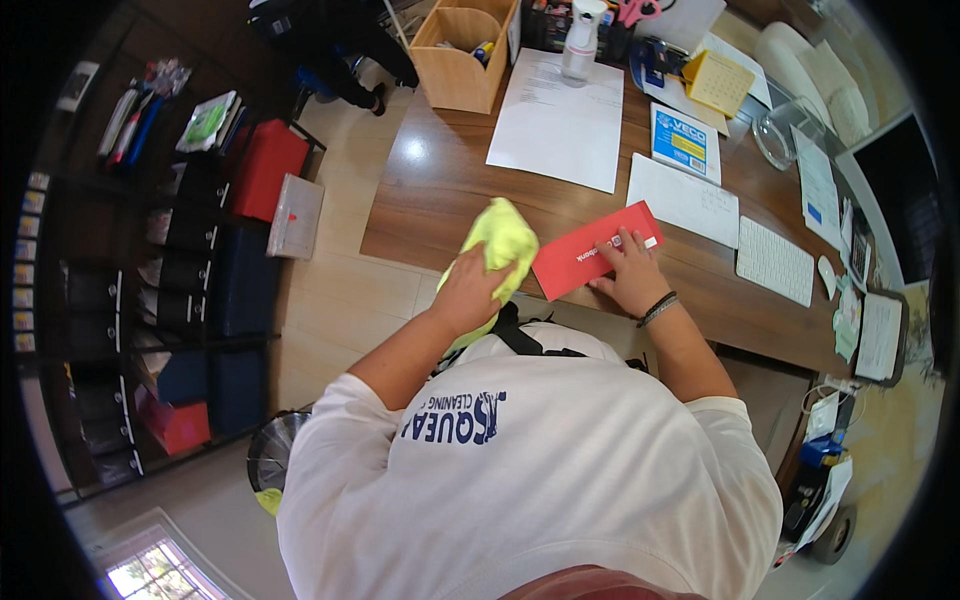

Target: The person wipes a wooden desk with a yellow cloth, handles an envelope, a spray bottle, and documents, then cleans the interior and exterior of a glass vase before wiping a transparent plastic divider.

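My left hand grips a crumpled yellow-green cloth at the desk's near edge. Part of the cloth hangs down towards my waist. My right hand holds a flat red envelope that bears white printing. Its fingers spread across the envelope's top face, and the thumb lies by the near edge. The envelope is over the front of the brown wooden desk, close to the cloth. Whether it rests fully on the desktop, I cannot tell.
White papers, a spray bottle and a wooden organizer stand farther back. To the right are a keyboard, mouse and glass bowl. A dark shelf unit lines the left; a person's legs show behind.
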